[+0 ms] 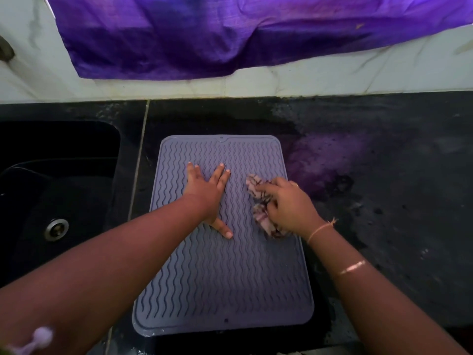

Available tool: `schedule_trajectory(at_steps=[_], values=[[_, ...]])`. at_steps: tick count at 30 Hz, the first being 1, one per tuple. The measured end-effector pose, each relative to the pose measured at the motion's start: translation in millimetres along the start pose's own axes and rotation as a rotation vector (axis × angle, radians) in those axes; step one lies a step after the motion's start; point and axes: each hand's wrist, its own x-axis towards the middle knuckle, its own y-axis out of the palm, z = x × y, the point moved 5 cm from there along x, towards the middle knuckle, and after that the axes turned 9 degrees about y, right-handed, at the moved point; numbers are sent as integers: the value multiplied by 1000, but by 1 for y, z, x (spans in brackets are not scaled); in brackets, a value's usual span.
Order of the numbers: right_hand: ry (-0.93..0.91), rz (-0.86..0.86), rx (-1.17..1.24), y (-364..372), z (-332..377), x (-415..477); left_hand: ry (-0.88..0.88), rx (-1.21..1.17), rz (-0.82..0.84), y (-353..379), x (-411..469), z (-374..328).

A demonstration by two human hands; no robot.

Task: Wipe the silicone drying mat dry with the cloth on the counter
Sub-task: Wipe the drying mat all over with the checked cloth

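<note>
A grey-purple silicone drying mat [225, 278] with wavy ridges lies flat on the black counter [384, 175], long side running away from me. My left hand [208, 194] presses flat on the mat's middle, fingers spread, holding nothing. My right hand [288, 204] is closed on a bunched pale cloth with dark stripes [258, 198], which rests on the mat near its right edge. Part of the cloth is hidden under that hand.
A black sink [58, 190] with a metal drain [56, 228] sits to the left of the mat. A purple fabric [230, 34] hangs over the white tiled wall behind. The counter to the right looks wet and blotchy.
</note>
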Motion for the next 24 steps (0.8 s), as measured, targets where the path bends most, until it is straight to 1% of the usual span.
schedule_trajectory(at_steps=[2,4,5,7,9,11,12,15,16,18,20,22,24], values=[[-12,78,63,0,-3,-14,-2,-4,-4,1,0,1],[24,161,240,-10,-5,-13,-1,-8,-6,1,1,1],[40,168,350,-17,-5,-7,2,-9,-6,2,1,1],[46,114,502,-38,-2,17,5,-11,-4,3,3,1],[21,57,563,-58,3,50,4,-18,-3,5,5,2],[-4,26,519,-65,8,87,6,-22,-5,6,7,2],[11,50,437,-62,8,105,6,-24,-6,6,7,3],[157,256,10,-23,3,130,0,-23,-3,7,8,3],[206,251,-79,-12,1,129,-3,-22,-2,7,7,3],[227,85,-128,-3,3,121,-7,-18,-6,7,8,3],[183,-62,-150,-3,7,105,-6,-1,-6,6,8,3],[117,-103,-113,-2,8,86,-5,16,-4,6,7,2],[33,-103,-55,1,7,58,-5,20,-3,6,7,3]])
